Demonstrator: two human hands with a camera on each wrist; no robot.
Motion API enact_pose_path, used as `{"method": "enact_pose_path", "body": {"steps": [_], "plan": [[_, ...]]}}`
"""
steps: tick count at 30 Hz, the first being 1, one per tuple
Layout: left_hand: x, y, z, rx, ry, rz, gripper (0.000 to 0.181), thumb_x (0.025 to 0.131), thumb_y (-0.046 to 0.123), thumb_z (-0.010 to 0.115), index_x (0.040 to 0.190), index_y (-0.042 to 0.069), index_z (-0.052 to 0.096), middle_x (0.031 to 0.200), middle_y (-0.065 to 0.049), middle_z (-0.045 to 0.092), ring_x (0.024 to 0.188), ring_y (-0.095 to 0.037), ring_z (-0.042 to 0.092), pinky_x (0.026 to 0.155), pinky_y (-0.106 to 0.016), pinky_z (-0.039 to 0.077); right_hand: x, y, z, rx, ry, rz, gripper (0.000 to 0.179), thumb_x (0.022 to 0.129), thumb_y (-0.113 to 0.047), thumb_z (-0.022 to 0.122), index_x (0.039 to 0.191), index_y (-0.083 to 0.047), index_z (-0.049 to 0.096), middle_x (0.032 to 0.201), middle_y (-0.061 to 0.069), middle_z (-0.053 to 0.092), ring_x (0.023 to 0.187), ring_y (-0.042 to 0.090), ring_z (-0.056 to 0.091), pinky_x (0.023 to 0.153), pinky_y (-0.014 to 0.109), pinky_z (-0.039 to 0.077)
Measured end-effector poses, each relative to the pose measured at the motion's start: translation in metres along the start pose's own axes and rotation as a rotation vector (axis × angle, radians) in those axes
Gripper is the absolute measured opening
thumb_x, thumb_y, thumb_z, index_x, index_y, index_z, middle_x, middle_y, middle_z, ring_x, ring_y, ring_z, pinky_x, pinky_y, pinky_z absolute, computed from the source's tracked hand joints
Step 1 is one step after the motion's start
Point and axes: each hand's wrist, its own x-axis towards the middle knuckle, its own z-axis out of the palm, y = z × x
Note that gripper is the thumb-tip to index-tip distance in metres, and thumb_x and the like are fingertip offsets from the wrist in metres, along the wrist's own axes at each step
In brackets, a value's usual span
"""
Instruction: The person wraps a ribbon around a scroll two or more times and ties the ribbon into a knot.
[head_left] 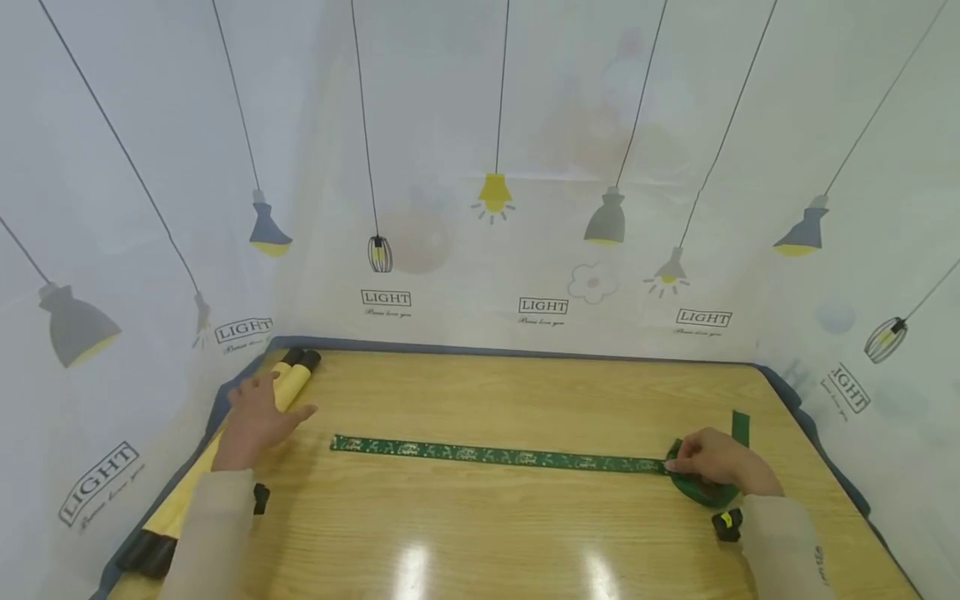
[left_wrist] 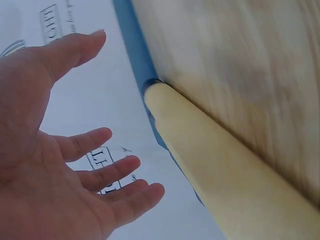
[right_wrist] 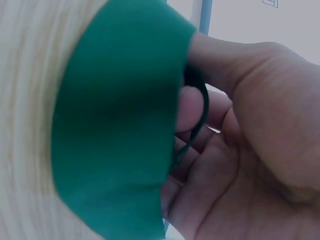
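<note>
A long green ribbon (head_left: 465, 453) with a light printed pattern lies flat and nearly straight across the wooden table. At its right end my right hand (head_left: 720, 461) pinches the ribbon between thumb and fingers, where it bends into a loop. Plain green ribbon (right_wrist: 120, 120) curves in front of those fingers in the right wrist view. Over on the left, my left hand (head_left: 257, 419) is spread above yellow rolls (head_left: 168, 512) with black ends. Its fingers (left_wrist: 112, 172) are apart with nothing between them, beside a pale yellow roll (left_wrist: 200, 145).
The rolls lie along the left edge of the wooden table (head_left: 480, 533). A short ribbon tail (head_left: 740, 427) sticks out beyond the right hand. White sheeting (head_left: 450, 100) printed with hanging lamps surrounds the table at the back and both sides, with a blue border (head_left: 480, 348) along its foot.
</note>
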Motion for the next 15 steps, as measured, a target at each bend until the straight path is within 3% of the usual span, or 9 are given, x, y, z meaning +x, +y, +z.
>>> {"method": "enact_pose_path", "body": {"steps": [5, 7, 10, 15], "plan": [[0.006, -0.020, -0.001, 0.074, -0.037, 0.051, 0.106, 0.086, 0.044, 0.078, 0.154, -0.014, 0.022, 0.150, -0.047, 0.025, 0.135, -0.068, 0.018, 0.100, -0.079, 0.035, -0.001, -0.001, 0.003, -0.017, 0.001, -0.002, 0.024, 0.097, -0.028, 0.072, 0.087, -0.007, 0.066, 0.072, 0.002, 0.056, 0.063, 0.017, 0.051, 0.059, 0.033, 0.045], [0.008, -0.028, -0.001, 0.085, -0.062, 0.043, 0.110, 0.085, 0.044, 0.080, 0.156, -0.012, 0.019, 0.148, -0.048, 0.025, 0.133, -0.069, 0.020, 0.099, -0.080, 0.034, -0.001, -0.001, 0.004, -0.022, -0.001, -0.003, 0.025, 0.097, -0.028, 0.072, 0.086, -0.007, 0.066, 0.070, 0.002, 0.055, 0.062, 0.017, 0.050, 0.058, 0.033, 0.044], [0.009, -0.037, -0.002, 0.099, -0.108, -0.006, 0.116, 0.083, 0.046, 0.080, 0.158, -0.010, 0.011, 0.139, -0.052, 0.027, 0.126, -0.069, 0.026, 0.096, -0.079, 0.035, -0.001, -0.002, 0.003, -0.035, -0.001, -0.004, 0.025, 0.097, -0.027, 0.072, 0.084, -0.007, 0.065, 0.069, 0.001, 0.054, 0.061, 0.016, 0.050, 0.058, 0.032, 0.045], [0.007, -0.042, -0.008, 0.110, -0.201, -0.140, 0.115, 0.085, 0.043, 0.076, 0.155, -0.014, 0.006, 0.123, -0.054, 0.030, 0.112, -0.066, 0.037, 0.090, -0.073, 0.042, -0.001, -0.004, 0.000, -0.057, 0.001, -0.015, 0.025, 0.097, -0.026, 0.072, 0.082, -0.007, 0.064, 0.067, 0.000, 0.054, 0.061, 0.016, 0.051, 0.058, 0.032, 0.045]]}}
